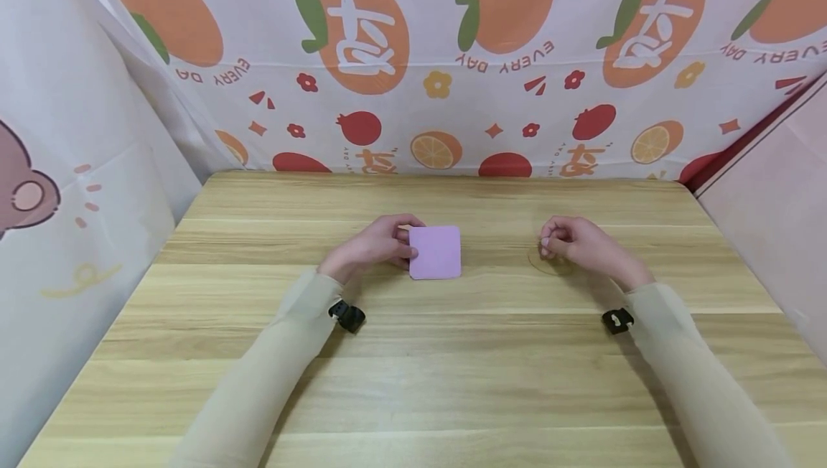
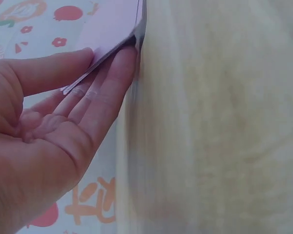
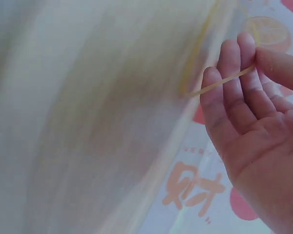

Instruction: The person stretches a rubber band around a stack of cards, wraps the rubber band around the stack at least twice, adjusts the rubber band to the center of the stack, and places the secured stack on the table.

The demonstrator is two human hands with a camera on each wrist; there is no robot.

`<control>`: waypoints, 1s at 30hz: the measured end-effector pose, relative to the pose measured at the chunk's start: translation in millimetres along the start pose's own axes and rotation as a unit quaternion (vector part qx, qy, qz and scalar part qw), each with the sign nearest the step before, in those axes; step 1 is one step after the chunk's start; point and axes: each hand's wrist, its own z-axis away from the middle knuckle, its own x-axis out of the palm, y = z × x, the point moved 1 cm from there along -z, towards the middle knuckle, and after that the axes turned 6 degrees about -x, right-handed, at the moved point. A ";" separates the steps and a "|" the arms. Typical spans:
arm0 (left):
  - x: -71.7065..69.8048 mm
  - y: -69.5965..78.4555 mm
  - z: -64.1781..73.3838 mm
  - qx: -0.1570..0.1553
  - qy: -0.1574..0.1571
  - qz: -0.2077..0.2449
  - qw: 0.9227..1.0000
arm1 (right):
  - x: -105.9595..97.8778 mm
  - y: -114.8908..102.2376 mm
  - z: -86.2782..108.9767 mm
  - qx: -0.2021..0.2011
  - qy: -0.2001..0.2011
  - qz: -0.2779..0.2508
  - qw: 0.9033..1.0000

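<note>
My left hand point(image 1: 377, 244) pinches a thin square of purple cards point(image 1: 436, 253) by its left edge, thumb on top and fingers underneath. From the left wrist, the edge of the purple cards point(image 2: 110, 34) shows thin layers, with a darker underside by the fingertips. To the right, my right hand point(image 1: 575, 240) pinches a thin yellow rubber band point(image 3: 219, 84) between thumb and fingers. The loop of the rubber band hangs slack and reaches down close over the table. A stretch of table lies between the two hands.
The wooden table point(image 1: 413, 367) spans the view below both hands. Behind its far edge hangs a white curtain point(image 1: 446, 44) printed with fruit. Pale cloth walls stand at the left point(image 1: 84, 130) and right point(image 1: 775, 217).
</note>
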 end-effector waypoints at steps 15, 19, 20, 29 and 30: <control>1.3 2.8 3.3 0.019 0.043 0.020 0.999 | 9.5 -34.9 12.9 -0.028 0.088 -0.230 0.969; 1.8 4.3 5.3 0.017 0.062 0.028 0.998 | 15.4 -36.0 8.6 -0.014 0.105 -0.283 0.953; 2.1 4.6 5.8 0.016 0.066 0.031 0.997 | 17.6 -36.7 6.9 -0.008 0.109 -0.288 0.951; 5.3 7.3 10.8 0.010 0.083 0.043 0.996 | 39.1 -50.1 -3.3 0.004 0.102 -0.306 0.947; 6.2 7.8 11.3 0.015 0.082 0.046 0.995 | 40.9 -51.9 -3.5 0.003 0.099 -0.311 0.945</control>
